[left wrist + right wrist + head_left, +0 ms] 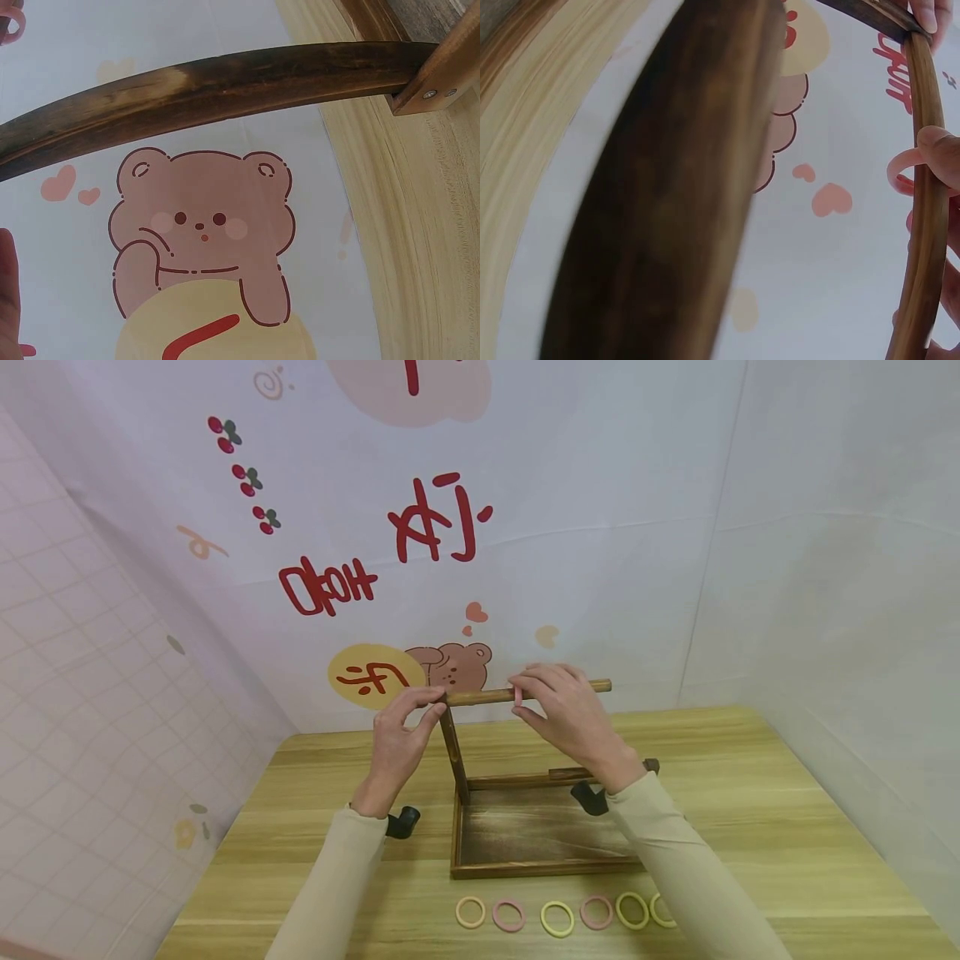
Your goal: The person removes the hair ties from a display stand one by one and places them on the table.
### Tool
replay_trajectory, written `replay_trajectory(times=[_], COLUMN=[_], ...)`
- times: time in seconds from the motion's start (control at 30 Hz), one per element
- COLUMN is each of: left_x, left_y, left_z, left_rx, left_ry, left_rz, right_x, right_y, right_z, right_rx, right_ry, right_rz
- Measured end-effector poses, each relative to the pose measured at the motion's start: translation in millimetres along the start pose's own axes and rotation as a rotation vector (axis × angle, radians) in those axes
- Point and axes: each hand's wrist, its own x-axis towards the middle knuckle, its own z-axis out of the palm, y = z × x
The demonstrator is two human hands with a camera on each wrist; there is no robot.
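A round wooden bar [483, 697] runs level across the top of a dark wooden stand, joined at its left to an upright post [454, 752]. My left hand [401, 739] pinches that joint between thumb and fingers. Around the bar, near its middle, hangs a pink ring [517, 696], which my right hand [566, 710] pinches. The right wrist view shows the thumb against the ring [901, 166] beside the bar [928, 217]. In the left wrist view the post [225, 82] crosses the upper part, with the ring at the top left corner.
The stand's tray base [525, 867] sits on the wood-grain table [322, 827]. In front of it lie several rings, among them an orange one [471, 912], pink [508, 915] and yellow [557, 919]. A dark wooden piece [570, 773] shows behind the right wrist. A printed cloth [600, 527] hangs behind.
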Motion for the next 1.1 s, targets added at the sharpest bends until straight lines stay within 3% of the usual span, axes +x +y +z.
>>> replay_trajectory(times=[0.87, 1.1], left_x=[0.8, -5.9], left_y=[-0.1, -26.8], left_z=[1.4, 5.8], left_rx=[0.018, 0.013], left_ry=[0.009, 0.004], left_rz=[0.014, 0.006], right_x=[-6.6, -9.0], right_y=[4.9, 7.4], right_z=[-9.8, -10.8], right_rx=[0.015, 0.007], right_ry=[0.025, 0.031], right_rz=[0.015, 0.016])
